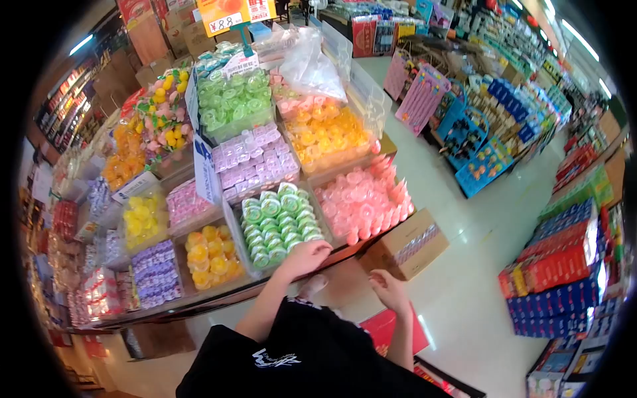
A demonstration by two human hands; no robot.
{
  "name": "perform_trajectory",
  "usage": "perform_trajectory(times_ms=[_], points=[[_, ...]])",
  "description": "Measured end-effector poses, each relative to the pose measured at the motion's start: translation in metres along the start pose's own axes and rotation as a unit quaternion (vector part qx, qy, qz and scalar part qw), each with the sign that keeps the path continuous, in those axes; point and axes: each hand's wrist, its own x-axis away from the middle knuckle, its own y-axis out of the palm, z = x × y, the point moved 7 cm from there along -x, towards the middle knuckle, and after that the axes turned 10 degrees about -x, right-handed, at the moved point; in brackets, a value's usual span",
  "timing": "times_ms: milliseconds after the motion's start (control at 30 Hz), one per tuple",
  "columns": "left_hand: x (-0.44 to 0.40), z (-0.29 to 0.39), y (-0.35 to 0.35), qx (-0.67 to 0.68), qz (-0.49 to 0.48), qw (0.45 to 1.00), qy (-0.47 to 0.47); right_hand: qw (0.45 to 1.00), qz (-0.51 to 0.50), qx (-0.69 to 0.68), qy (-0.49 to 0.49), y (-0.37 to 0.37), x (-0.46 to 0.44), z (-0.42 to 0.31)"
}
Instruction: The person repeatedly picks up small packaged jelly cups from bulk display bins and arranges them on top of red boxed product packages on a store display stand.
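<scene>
I note L hand [308,257] by green cups [279,224], R hand [389,289] nr carton [417,251]; fingers curled, can't tell if gripping. Bins [240,245] divided, prob. to separate kinds.

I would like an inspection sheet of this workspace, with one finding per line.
Surface: brown-edged display stand holding translucent plastic bins.
Job's things: round green-and-white packaged cups; small pink translucent packages alongside.
Clutter: crumpled whitish plastic bag over rear bins; brown cardboard box on floor.
Hands: left hand nearest the cups, contact unclear; right hand apart, nothing seen in it.
Cables: nothing seen.
Surroundings: pale shiny floor; stacked red and blue boxes.
</scene>
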Motion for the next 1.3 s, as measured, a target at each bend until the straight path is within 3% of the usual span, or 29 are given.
perform_trajectory(times_ms=[100, 300, 500, 800, 867, 1000, 1133, 1233, 1300], points=[[-0.033, -0.030, -0.048, 0.058, 0.089, 0.994, 0.013, 0.997, -0.027, -0.068, 0.005, 0.015, -0.036, -0.004], [-0.051, -0.107, -0.120, 0.212, 0.182, 0.958, -0.067, 0.991, -0.114, -0.074, -0.009, 0.063, -0.117, -0.071], [-0.061, -0.162, -0.167, 0.229, 0.327, 0.908, -0.124, 0.978, -0.192, -0.070, 0.037, 0.132, -0.211, -0.130], [-0.120, -0.192, -0.246, 0.243, 0.383, 0.877, -0.154, 0.966, -0.226, -0.108, -0.056, 0.261, -0.349, -0.172], [-0.139, -0.201, -0.266, 0.180, 0.405, 0.883, -0.150, 0.969, -0.212, -0.107, -0.066, 0.283, -0.377, -0.180], [-0.174, -0.217, -0.299, 0.143, 0.393, 0.894, -0.164, 0.970, -0.182, 0.011, -0.159, 0.323, -0.427, -0.193], [-0.198, -0.229, -0.305, 0.112, 0.353, 0.912, -0.179, 0.980, -0.153, 0.057, -0.115, 0.347, -0.467, -0.188], [-0.207, -0.234, -0.304, 0.057, 0.354, 0.915, -0.186, 0.971, -0.149, 0.108, -0.155, 0.357, -0.490, -0.176], [-0.207, -0.237, -0.301, 0.044, 0.401, 0.900, -0.166, 0.973, -0.150, 0.090, -0.154, 0.355, -0.490, -0.173]])
